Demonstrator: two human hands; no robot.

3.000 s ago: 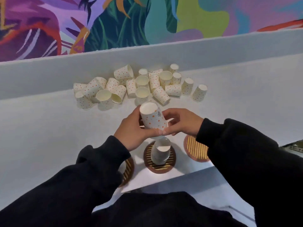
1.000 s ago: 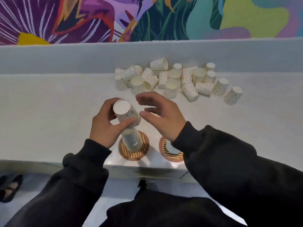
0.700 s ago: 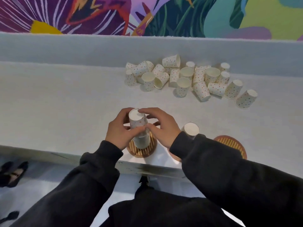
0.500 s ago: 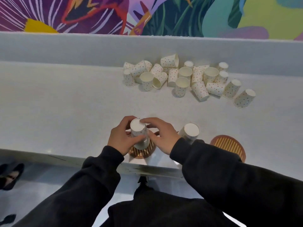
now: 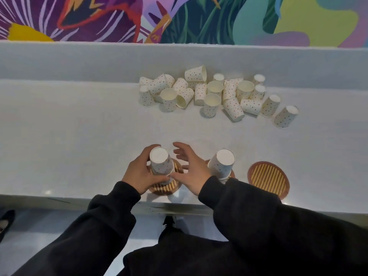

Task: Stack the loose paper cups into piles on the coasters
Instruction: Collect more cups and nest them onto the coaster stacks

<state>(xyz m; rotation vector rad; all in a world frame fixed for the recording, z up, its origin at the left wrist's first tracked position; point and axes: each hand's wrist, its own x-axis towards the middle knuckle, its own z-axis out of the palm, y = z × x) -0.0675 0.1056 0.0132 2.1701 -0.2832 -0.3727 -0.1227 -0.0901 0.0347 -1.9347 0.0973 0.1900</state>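
A: Setting? 
B: White counter [image 5: 79, 136] below a painted mural [image 5: 179, 16]; loose cups [image 5: 211, 92] heaped at rear.

A: Grip? 
B: Left hand [image 5: 139, 174] wraps the inverted cup pile [image 5: 160, 163] on the left coaster [image 5: 165, 188]; right hand [image 5: 191, 170] splayed beside it, empty.

Dotted white paper cups [image 5: 214, 93] heaped loose at the back, some upright, some inverted, some on their sides. Inverted pile [image 5: 161, 166] on the left coaster [image 5: 165, 188]; second inverted pile [image 5: 222, 163] on the middle coaster [image 5: 232, 174]. Right coaster [image 5: 268, 179], round with striped slats, bare.
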